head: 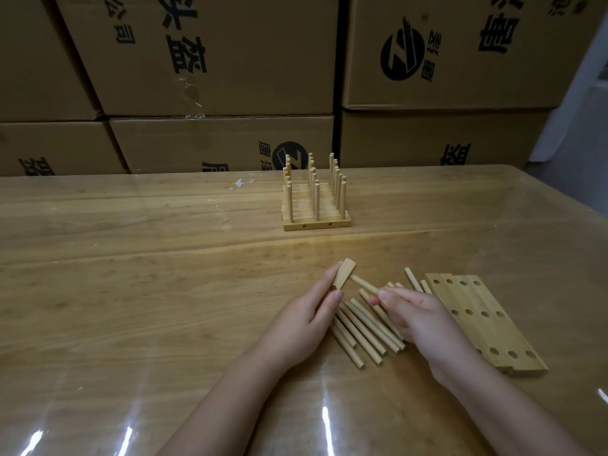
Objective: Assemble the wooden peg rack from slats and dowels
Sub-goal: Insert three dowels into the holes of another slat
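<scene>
My left hand [304, 319] grips a light wooden slat [343, 274] by its near end, so the slat points up and away from me. My right hand [416, 319] pinches a dowel [363, 284] whose far tip meets the slat's side. Under and between both hands lies a loose pile of several dowels [360, 330] on the table. Several drilled slats [483, 319] lie side by side to the right of my right hand. A finished peg rack [314, 200] with upright dowels stands farther back, near the table's middle.
The wooden table [148, 291] has a glossy clear cover that reflects light near me. Stacked cardboard boxes [214, 60] form a wall behind the table's far edge. A small torn scrap [240, 183] lies left of the rack.
</scene>
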